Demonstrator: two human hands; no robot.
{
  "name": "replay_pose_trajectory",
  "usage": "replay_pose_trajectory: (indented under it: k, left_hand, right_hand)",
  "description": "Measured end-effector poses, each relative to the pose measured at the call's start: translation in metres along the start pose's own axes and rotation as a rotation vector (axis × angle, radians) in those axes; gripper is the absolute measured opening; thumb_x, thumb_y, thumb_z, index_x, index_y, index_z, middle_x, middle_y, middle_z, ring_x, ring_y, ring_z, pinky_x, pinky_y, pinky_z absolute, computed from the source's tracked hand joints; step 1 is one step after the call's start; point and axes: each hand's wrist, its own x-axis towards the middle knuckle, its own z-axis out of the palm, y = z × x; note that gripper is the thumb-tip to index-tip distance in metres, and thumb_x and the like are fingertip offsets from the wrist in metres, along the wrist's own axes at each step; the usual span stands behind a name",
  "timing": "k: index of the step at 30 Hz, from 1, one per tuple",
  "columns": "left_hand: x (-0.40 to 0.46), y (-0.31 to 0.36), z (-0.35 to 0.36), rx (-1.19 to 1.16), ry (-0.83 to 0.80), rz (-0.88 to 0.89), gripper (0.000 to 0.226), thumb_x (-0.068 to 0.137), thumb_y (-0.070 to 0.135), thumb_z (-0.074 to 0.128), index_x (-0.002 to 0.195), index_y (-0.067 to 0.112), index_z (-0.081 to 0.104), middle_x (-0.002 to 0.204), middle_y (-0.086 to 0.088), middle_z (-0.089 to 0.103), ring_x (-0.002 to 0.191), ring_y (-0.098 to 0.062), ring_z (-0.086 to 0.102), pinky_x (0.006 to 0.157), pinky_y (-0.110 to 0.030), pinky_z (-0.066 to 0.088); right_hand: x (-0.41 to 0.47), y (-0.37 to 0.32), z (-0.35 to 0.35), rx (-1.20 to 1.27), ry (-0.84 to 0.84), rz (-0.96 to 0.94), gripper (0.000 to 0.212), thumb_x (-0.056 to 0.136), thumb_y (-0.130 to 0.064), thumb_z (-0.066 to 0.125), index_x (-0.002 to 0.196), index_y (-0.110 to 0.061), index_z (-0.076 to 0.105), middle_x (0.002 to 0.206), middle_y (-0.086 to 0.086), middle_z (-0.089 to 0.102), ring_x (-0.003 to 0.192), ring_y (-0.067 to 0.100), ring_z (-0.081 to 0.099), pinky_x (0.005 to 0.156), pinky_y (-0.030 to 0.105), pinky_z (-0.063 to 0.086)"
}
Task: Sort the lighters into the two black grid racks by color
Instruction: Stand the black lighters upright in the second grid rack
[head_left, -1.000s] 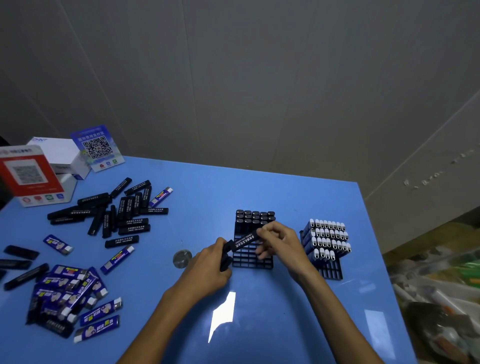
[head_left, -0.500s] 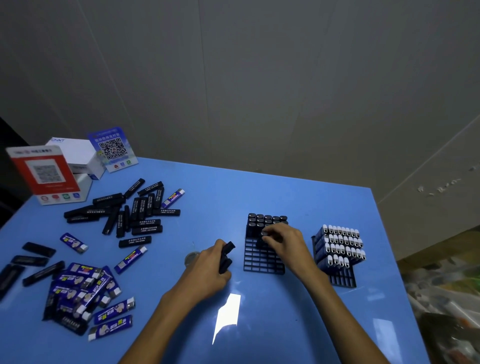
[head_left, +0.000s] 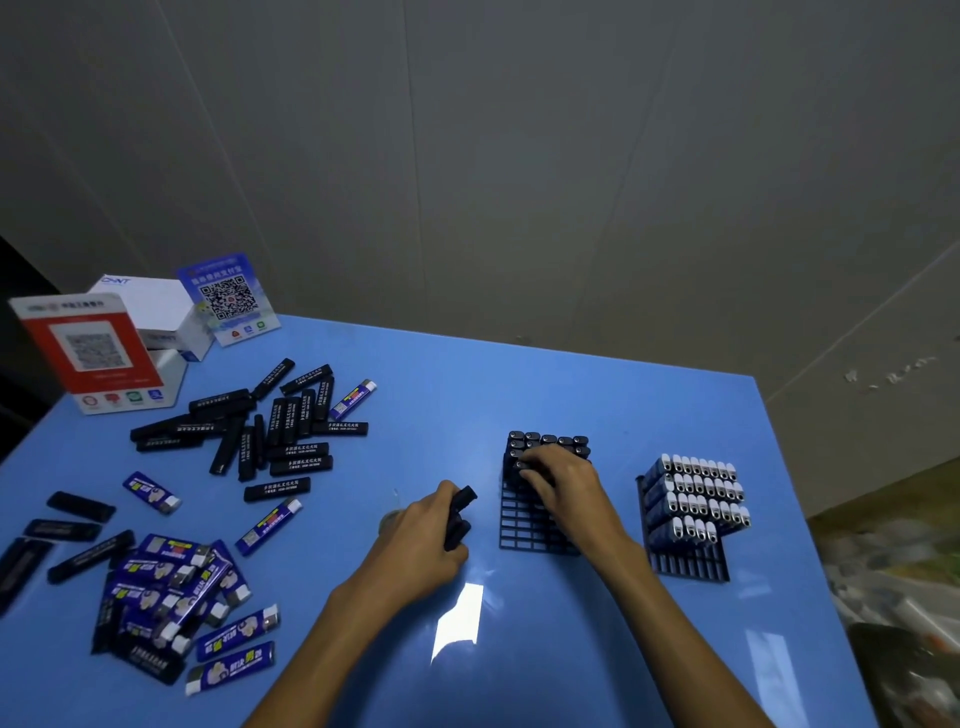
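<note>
The left hand (head_left: 421, 545) rested on the blue worktop (head_left: 519, 395) with its fingers (head_left: 441, 506) curled round a few black lighters (head_left: 460, 514), whose ends stuck out toward the near rack (head_left: 524, 525). The right hand (head_left: 563, 483) lay over that rack, fingers bent down onto the black lighters standing in its far rows (head_left: 545, 441); whether they pinched one or only pressed on the tops could not be told. The rack's nearer cells showed as bare grid.

To the right, well apart, the second rack (head_left: 691, 564) held blue lighters with white caps (head_left: 696, 491) in four rows, the nearest row shorter than the rest.

On the left of the worktop lay a loose spread of black lighters (head_left: 280, 431), with a blue one (head_left: 353, 397) at its far edge and another (head_left: 269, 525) below it. Nearer the person sat a heap of blue lighters (head_left: 176, 587), and more black ones (head_left: 78, 525) lay along the left edge.

At the far left corner stood a red QR sign (head_left: 91, 348), a white box (head_left: 150, 306) behind it, and a blue QR sign (head_left: 228, 299) beside that
</note>
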Motion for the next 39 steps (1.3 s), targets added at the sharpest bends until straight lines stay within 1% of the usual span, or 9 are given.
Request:
replay_pose_trajectory:
  k: [5,10,14,18,24,28,35,36,39]
  left_hand:
    - [0.002,-0.001,-0.001,-0.008,-0.010,-0.004,0.026,0.083,0.020,0.056,0.102,0.023,0.037,0.092,0.003,0.057,0.081,-0.021,0.057,0.067,-0.027,0.038]
    - [0.003,-0.003,-0.003,-0.020,-0.010,-0.007,0.026,0.083,0.020,0.056,0.100,0.023,0.037,0.091,0.003,0.055,0.079,-0.020,0.055,0.060,-0.024,0.035]
    - [0.003,-0.005,-0.004,-0.030,-0.013,-0.012,0.026,0.082,0.019,0.056,0.098,0.024,0.036,0.090,0.002,0.055,0.079,-0.020,0.054,0.058,-0.022,0.034]
    - [0.004,-0.006,-0.005,-0.030,-0.016,-0.016,0.027,0.083,0.019,0.056,0.100,0.024,0.036,0.092,0.002,0.055,0.078,-0.018,0.053,0.054,-0.018,0.033]
    - [0.005,-0.005,-0.005,-0.030,-0.016,-0.017,0.027,0.083,0.020,0.056,0.100,0.026,0.036,0.095,0.003,0.057,0.081,-0.018,0.056,0.062,-0.024,0.038]
    - [0.006,-0.001,-0.004,-0.004,-0.014,-0.010,0.028,0.083,0.020,0.056,0.102,0.025,0.035,0.095,0.003,0.055,0.080,-0.019,0.055,0.063,-0.025,0.038]
    - [0.008,0.009,-0.002,0.040,-0.020,-0.016,0.030,0.082,0.023,0.056,0.103,0.027,0.034,0.096,0.006,0.054,0.082,-0.020,0.055,0.073,-0.037,0.051]
    - [0.008,0.012,-0.001,0.042,-0.018,-0.006,0.030,0.083,0.023,0.056,0.104,0.026,0.035,0.096,0.006,0.053,0.081,-0.019,0.054,0.069,-0.034,0.049]
    - [0.007,0.024,0.000,0.078,-0.016,0.031,0.030,0.084,0.023,0.056,0.108,0.024,0.037,0.100,0.006,0.054,0.078,-0.018,0.049,0.053,-0.023,0.031]
  right_hand:
    - [0.002,-0.002,0.002,0.018,0.004,-0.008,0.014,0.093,-0.014,0.063,0.106,-0.013,0.068,0.101,-0.003,0.067,0.091,0.006,0.057,0.084,0.022,0.047]
    - [0.000,0.001,0.007,-0.009,-0.016,-0.024,0.013,0.092,-0.014,0.063,0.104,-0.014,0.068,0.099,-0.002,0.066,0.089,0.013,0.061,0.080,0.030,0.051]
    - [-0.002,0.002,0.012,-0.009,0.041,0.004,0.016,0.090,-0.015,0.066,0.105,-0.016,0.068,0.099,-0.003,0.069,0.088,0.012,0.063,0.078,0.029,0.052]
    - [-0.005,0.002,0.015,-0.060,0.101,0.019,0.015,0.087,-0.020,0.070,0.102,-0.021,0.069,0.095,-0.008,0.067,0.082,0.009,0.061,0.067,0.029,0.053]
    - [-0.005,-0.001,0.012,-0.187,0.127,0.030,0.016,0.084,-0.026,0.073,0.099,-0.023,0.069,0.093,-0.009,0.064,0.078,0.014,0.064,0.055,0.032,0.051]
    - [-0.008,-0.003,0.007,-0.141,0.099,0.103,0.024,0.086,-0.031,0.070,0.107,-0.021,0.065,0.104,-0.009,0.063,0.090,0.012,0.061,0.067,0.030,0.053]
    - [-0.017,-0.011,-0.014,0.044,0.029,0.084,0.021,0.086,-0.029,0.068,0.106,-0.024,0.065,0.102,-0.011,0.062,0.100,0.006,0.055,0.087,0.027,0.049]
    - [-0.018,-0.014,-0.017,0.084,0.002,0.083,0.021,0.087,-0.029,0.068,0.108,-0.026,0.065,0.103,-0.013,0.062,0.102,0.004,0.054,0.089,0.025,0.048]
    - [-0.023,-0.022,-0.021,0.231,-0.068,0.086,0.021,0.087,-0.027,0.069,0.108,-0.027,0.066,0.103,-0.017,0.063,0.104,0.000,0.057,0.092,0.019,0.046]
